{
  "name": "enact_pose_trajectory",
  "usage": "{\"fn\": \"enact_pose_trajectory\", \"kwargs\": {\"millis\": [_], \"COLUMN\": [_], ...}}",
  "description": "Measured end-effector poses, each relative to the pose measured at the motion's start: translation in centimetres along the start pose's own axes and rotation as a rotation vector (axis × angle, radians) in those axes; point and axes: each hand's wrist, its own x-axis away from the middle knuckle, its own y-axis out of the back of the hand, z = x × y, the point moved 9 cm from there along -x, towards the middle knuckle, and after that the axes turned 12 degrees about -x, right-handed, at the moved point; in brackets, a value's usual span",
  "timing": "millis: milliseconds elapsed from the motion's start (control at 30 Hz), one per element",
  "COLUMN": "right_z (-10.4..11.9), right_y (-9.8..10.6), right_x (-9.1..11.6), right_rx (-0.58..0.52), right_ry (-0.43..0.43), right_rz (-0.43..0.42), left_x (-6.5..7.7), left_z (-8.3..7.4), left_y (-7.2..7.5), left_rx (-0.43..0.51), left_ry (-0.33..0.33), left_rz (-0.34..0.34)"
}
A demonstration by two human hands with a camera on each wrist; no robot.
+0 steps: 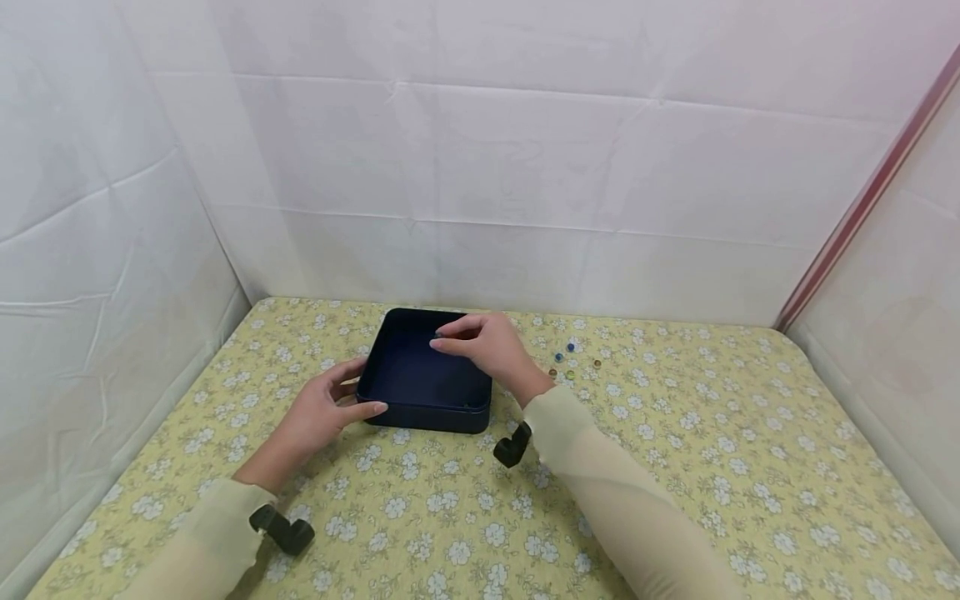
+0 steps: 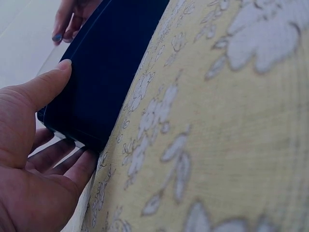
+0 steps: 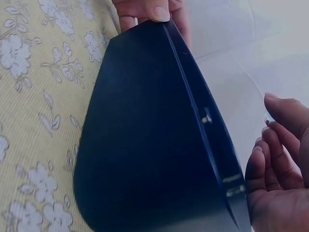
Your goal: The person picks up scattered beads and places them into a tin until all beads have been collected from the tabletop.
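Note:
A dark navy square box (image 1: 423, 417) stands without a lid on the flowered cloth. My left hand (image 1: 318, 414) grips its near left corner, thumb on the front rim and fingers along the left side. Over the box's inside, my right hand (image 1: 487, 346) pinches a small glass marble (image 3: 269, 117) between thumb and fingertip. That marble looks pale blue in the right wrist view and is mostly covered by the fingers. A small greenish spot, perhaps another marble, shows in the box's near right corner; the front wall hides part of the floor there.
Several loose marbles lie right of the box, among them a blue marble (image 1: 571, 347), an amber marble (image 1: 597, 363) and a yellow-green marble (image 1: 570, 375). The yellow flowered cloth (image 1: 675, 450) covers the table. White sheeting (image 1: 480, 158) hangs behind and at both sides.

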Motion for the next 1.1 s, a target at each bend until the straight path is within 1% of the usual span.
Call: {"fn": "enact_pose_trajectory", "kwargs": {"millis": [400,633,900,1100], "right_z": [0.0,0.1,-0.3,-0.6], "right_y": [-1.0,-1.7,-2.4,-2.9], "right_x": [-0.9,-1.3,-1.9,-2.4], "right_rx": [0.000,0.009,0.041,0.074], "right_ry": [-0.034,-0.034,-0.064,-0.093], "right_rz": [0.003,0.021,0.035,0.017], "left_x": [-0.1,0.0,0.1,0.0], "left_z": [0.1,0.1,0.1,0.0], "left_y": [0.0,0.1,0.1,0.1], "left_rx": [-0.009,-0.022,-0.027,-0.032], "left_ry": [-0.012,-0.001,0.007,-0.003], "left_rz": [0.001,0.005,0.009,0.008]}}
